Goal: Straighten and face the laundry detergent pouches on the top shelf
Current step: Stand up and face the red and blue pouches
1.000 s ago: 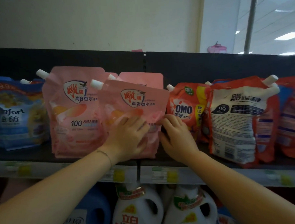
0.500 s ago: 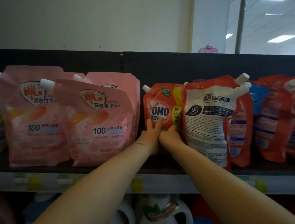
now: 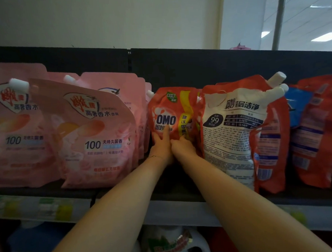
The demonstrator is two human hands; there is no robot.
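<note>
A red OMO pouch [image 3: 170, 110] stands set back on the top shelf [image 3: 126, 192], front label facing me. My left hand [image 3: 161, 146] grips its lower left part with fingers on the label. Beside it, my right hand [image 3: 184, 147] holds the lower right part, fingers tucked between this pouch and the neighbouring red pouch [image 3: 237, 134], which shows its white back panel. Pink pouches [image 3: 97, 132] stand to the left, label forward and leaning a little.
More red and blue pouches [image 3: 313, 130] crowd the right end of the shelf. A black back panel [image 3: 178, 68] rises behind the row. Price tags line the shelf edge [image 3: 51, 209]. White detergent bottles [image 3: 172, 243] stand on the shelf below.
Both hands left the pink pouch and moved right to the red OMO pouch, where they now hold its lower part. My view shifted right and closer.
</note>
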